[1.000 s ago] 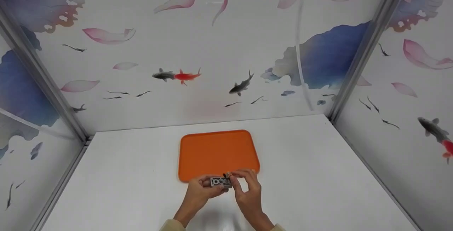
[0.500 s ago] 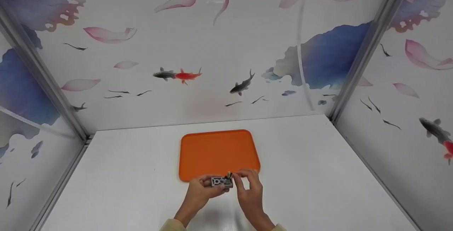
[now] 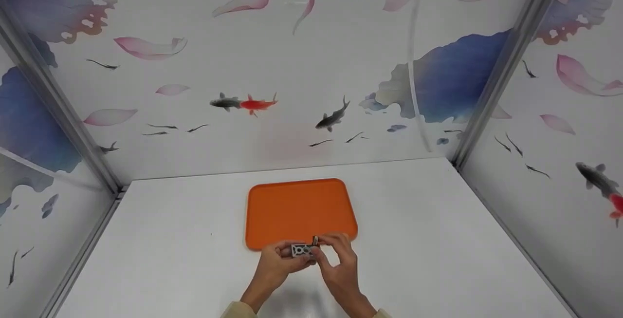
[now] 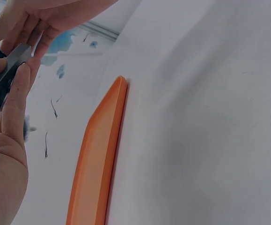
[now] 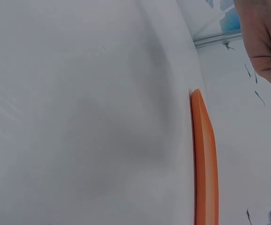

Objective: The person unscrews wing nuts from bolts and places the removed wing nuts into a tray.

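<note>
White walls (image 3: pixel 292 65), three in view, printed with pink petals, blue-grey leaves and red and black fish. Desk (image 3: pixel 175 259): white, enclosed by them. Metal posts (image 3: pixel 494 84): two, grey, at the back corners. Tray (image 3: pixel 302 211): one, orange, rectangular with rounded corners, flat on the desk; its edge shows in both wrist views. Right hand (image 3: pixel 343 262): above the desk by the tray's near edge, thumb and forefinger pinching the right end of the block below listed. Left hand (image 3: pixel 277 262): beside it, fingers curled round the block's left part, thumb at the near side. Sleeves (image 3: pixel 238 310): pale yellow. Grey block (image 3: pixel 298 250): one, oblong, perforated, held between both hands. Small piece (image 3: pixel 315 240): dark and light, upright at the block's right end; details too small to tell.
</note>
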`<act>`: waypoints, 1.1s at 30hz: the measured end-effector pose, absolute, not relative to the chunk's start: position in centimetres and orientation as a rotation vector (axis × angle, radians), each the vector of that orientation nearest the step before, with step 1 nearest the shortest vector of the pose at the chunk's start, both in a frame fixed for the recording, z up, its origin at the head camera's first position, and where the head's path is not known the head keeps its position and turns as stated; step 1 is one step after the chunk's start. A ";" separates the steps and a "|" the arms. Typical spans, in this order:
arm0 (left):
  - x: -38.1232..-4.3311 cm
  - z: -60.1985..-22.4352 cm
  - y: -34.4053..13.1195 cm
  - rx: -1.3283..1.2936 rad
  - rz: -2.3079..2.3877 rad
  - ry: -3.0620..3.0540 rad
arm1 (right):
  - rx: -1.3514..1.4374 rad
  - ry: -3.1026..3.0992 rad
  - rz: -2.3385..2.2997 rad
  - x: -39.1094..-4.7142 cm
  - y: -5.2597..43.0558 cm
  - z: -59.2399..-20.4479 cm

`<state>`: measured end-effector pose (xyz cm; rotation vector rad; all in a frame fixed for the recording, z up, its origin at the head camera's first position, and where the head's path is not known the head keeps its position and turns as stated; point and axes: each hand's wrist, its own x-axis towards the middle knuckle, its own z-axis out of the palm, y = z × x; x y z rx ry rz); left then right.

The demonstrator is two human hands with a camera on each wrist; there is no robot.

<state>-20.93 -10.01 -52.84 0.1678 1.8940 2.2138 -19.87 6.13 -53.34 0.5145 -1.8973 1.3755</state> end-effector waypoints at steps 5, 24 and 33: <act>-20.9 -53.0 -10.0 0.164 2.209 1.910 | 0.563 -1.889 1.400 -19.4 6.2 -52.3; -20.8 -53.1 -10.2 0.162 2.210 1.904 | 0.468 -1.918 1.410 -21.4 6.9 -56.0; -20.8 -52.8 -10.2 0.168 2.198 1.925 | 0.460 -1.883 1.346 -22.0 7.0 -56.5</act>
